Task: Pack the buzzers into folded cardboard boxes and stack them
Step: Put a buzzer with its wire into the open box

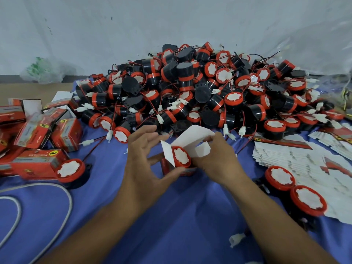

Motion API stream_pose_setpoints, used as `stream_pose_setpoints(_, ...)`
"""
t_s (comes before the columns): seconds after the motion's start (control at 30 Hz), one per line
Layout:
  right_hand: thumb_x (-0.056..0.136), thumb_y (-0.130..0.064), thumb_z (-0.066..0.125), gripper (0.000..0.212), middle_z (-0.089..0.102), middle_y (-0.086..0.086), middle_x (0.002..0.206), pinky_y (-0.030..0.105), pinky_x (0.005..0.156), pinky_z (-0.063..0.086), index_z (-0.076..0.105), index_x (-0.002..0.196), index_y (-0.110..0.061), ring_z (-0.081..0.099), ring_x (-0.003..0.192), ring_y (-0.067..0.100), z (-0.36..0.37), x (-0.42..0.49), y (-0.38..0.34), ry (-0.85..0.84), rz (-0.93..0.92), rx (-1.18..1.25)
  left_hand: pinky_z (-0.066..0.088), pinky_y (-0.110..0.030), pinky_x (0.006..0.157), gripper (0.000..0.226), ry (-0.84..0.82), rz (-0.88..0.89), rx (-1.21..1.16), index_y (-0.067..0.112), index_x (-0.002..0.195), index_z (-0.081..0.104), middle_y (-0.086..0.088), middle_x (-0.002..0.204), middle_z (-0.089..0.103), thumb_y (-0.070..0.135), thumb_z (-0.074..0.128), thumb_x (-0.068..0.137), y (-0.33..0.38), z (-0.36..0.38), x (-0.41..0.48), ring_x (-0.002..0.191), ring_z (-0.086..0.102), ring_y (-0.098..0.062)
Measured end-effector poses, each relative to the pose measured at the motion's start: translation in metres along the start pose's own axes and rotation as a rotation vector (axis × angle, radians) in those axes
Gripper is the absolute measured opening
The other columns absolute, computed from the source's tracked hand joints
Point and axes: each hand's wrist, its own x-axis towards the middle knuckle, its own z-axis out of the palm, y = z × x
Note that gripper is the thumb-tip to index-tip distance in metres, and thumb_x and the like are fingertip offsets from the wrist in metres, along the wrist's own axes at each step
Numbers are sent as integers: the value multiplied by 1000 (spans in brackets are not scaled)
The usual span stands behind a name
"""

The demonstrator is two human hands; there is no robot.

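Observation:
A red cardboard box [187, 171] with white inner flaps stands open at the centre of the blue cloth, and a red-rimmed buzzer [181, 156] sits inside it, face towards me. My left hand [146, 161] grips the box's left side, thumb under its front edge. My right hand [219, 159] pinches the right flap and holds that side. A large heap of black and red buzzers [190, 88] with red wires lies just behind.
Packed red boxes [38, 134] are piled at the left, with one loose buzzer [70, 170] beside them. Flat unfolded boxes [304, 159] lie at the right next to two loose buzzers [297, 189]. A grey cable [62, 191] curves at the lower left. A wall stands behind.

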Motion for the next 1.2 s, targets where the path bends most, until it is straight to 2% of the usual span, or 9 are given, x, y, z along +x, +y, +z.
stream_pose_setpoints(0.1, 74, -33, 85, 59, 54, -9, 96, 28, 62, 49, 40, 111, -25, 55, 81, 7, 1, -1, -1, -26, 4, -2, 51, -14, 90, 84, -43, -70, -40, 53, 131, 32, 14, 147, 40, 32, 87, 70, -1, -4, 0, 132, 48, 1)
stream_pose_setpoints(0.23, 77, -23, 81, 56, 57, -4, 90, 43, 70, 56, 40, 115, -23, 59, 75, 10, 4, -1, 0, -53, 39, 59, 36, -1, 97, 79, -177, -130, 138, 49, 144, 29, 39, 147, 35, 36, 75, 81, -6, -11, 1, 130, 32, 23)
stream_pose_setpoints(0.37, 80, -25, 80, 56, 58, -2, 91, 20, 51, 47, 33, 111, -25, 57, 72, 8, 14, -2, 2, 55, -25, 129, 18, 0, 107, 76, -398, -131, 241, 44, 150, -4, 38, 155, 5, 20, 50, 102, -14, -7, -3, 135, 10, 27)
stream_pose_setpoints(0.47, 81, -24, 80, 63, 60, -3, 79, 27, 47, 46, 27, 114, -28, 61, 63, 12, 19, -2, 4, 153, -70, 206, 15, -2, 110, 83, -421, -192, 158, 47, 145, -16, 45, 152, -7, 9, 45, 103, -17, -4, -3, 139, 3, 24)
stream_pose_setpoints(0.63, 83, -28, 77, 39, 52, -6, 73, 26, 49, 41, 41, 95, -24, 45, 57, 7, 18, 0, 5, 181, -137, 131, 34, -12, 110, 69, -273, -256, -54, 51, 131, 27, 54, 144, 12, 3, 61, 95, -22, -5, -2, 138, 27, 17)
stream_pose_setpoints(0.77, 90, -20, 69, 26, 48, -1, 69, 30, 57, 38, 48, 75, -15, 38, 60, 10, 15, 2, 7, 69, -263, 22, 36, -8, 104, 39, -275, -182, 78, 47, 114, 56, 31, 157, 20, 16, 67, 92, -26, -8, 1, 135, 34, 15)
stream_pose_setpoints(0.87, 89, -30, 71, 34, 48, 0, 80, 21, 62, 37, 42, 71, -24, 44, 68, 13, 13, 0, 4, 19, -374, -21, 38, -7, 100, 23, -264, -92, 123, 38, 113, 65, 39, 141, 40, 24, 62, 96, -26, -11, 5, 129, 40, 17)
stream_pose_setpoints(1.0, 91, -57, 52, 34, 48, -1, 94, 11, 72, 38, 51, 80, -25, 48, 84, 7, 10, -1, 1, -94, -390, 5, 48, -23, 100, 24, -314, -149, 101, 27, 114, 69, 20, 134, 52, 30, 55, 95, -27, -12, 6, 124, 50, 6)
stream_pose_setpoints(1.2, 96, -35, 64, 9, 59, -8, 102, 11, 72, 45, 60, 90, -29, 59, 89, 1, 8, 7, 8, -150, -238, 137, 54, -35, 92, 19, -274, -180, 114, 11, 110, 74, 4, 125, 59, 14, 62, 95, -28, -12, 5, 113, 59, -7)
